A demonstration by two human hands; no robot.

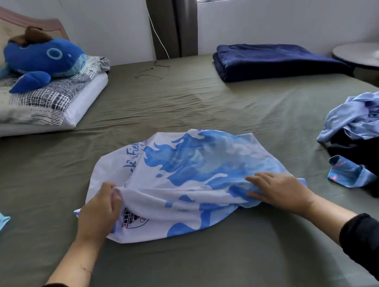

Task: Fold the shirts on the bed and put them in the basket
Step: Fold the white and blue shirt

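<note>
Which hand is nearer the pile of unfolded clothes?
Right. The right hand lies on the white and blue shirt, toward the pile of unfolded clothes; the left hand grips the shirt's far side.

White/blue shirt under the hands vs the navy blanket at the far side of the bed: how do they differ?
The white and blue shirt is printed with blue flames and lettering; the navy blanket is plain dark.
The shirt is mid-fold, rumpled, with the left hand gripping its edge and the right hand pressing on it; the blanket lies neatly folded and untouched.
The shirt is near the person, the blanket far.
Both lie on the green bed sheet.
</note>
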